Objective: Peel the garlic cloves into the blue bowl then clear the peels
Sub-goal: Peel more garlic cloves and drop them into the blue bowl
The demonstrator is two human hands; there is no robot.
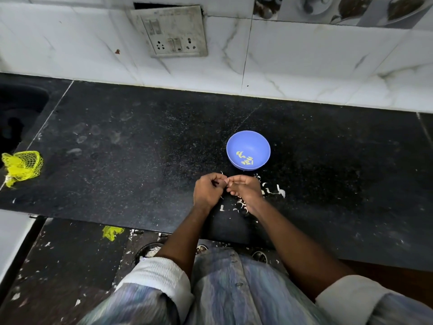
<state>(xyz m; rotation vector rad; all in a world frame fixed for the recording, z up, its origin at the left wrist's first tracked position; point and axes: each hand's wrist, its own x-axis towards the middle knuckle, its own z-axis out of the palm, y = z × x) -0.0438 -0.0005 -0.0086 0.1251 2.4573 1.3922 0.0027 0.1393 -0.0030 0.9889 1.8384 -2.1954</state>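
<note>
Right now you are in the middle of the peeling step, not the clearing one. Your left hand and right hand meet just in front of the blue bowl, fingers of both curled in toward each other over the worktop. They look to be pinching something small between them, most likely a garlic clove, but the clove itself is hidden by your fingers, so you cannot be sure from here how much skin is left on it.

The blue bowl stands on the worktop just beyond your hands, and a handful of peeled cloves lies in its bottom. White peels are scattered on the worktop to the right of your right hand and under your wrists, near the front edge; more flecks lie on the floor below. A yellow net bag sits well apart at the far left of the worktop.

Judging from this, the next move calls for stripping the last skin off, then a short reach forward to drop the clove into the bowl without knocking it. The peels are light and spread wide, so clearing them later will want a sweeping gather toward one spot rather than picking one by one.
</note>
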